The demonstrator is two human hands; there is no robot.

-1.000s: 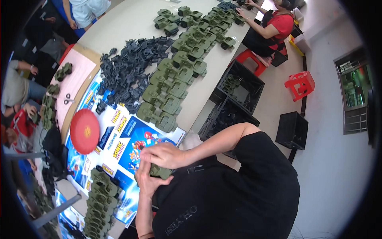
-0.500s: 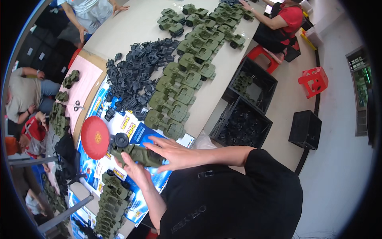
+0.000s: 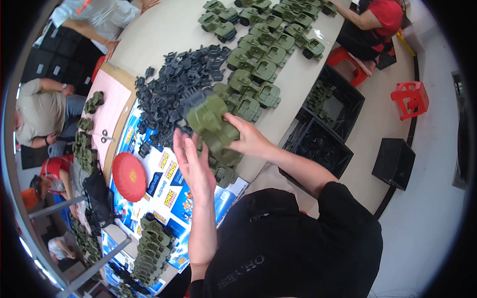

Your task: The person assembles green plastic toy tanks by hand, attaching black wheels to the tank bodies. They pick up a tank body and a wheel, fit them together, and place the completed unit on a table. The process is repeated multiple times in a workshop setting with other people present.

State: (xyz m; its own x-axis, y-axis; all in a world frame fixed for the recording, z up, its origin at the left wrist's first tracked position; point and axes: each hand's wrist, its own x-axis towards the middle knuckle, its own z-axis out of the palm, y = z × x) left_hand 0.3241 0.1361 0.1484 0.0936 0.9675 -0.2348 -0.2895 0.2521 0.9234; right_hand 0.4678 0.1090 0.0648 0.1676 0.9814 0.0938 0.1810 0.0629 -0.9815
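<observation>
An olive-green toy jeep body [image 3: 211, 121], tilted up with a dark part at its far end, is held above the table in my right hand [image 3: 246, 136]. The thumb and fingers grip its near right side. My left hand [image 3: 194, 164] is upright just left of the jeep with its fingers stretched out. Whether its fingertips touch the jeep I cannot tell. Beyond the jeep lies a heap of small black plastic parts [image 3: 169, 89]. Rows of similar green jeep bodies [image 3: 268, 94] stand to the right of that heap, partly hidden by the held one.
A red round dish [image 3: 129, 176] sits on printed sheets [image 3: 169, 196] at the left. Nested green jeep bodies [image 3: 151, 253] line the near edge. Scissors [image 3: 106, 136] lie on a pink surface. Black crates [image 3: 323, 144] and a red stool [image 3: 410, 100] are at the right. Other people sit or stand around.
The jeep has moved from beside the red dish up and to the right, and it is tipped more upright. My left hand has left its underside. My head view has shifted slightly.
</observation>
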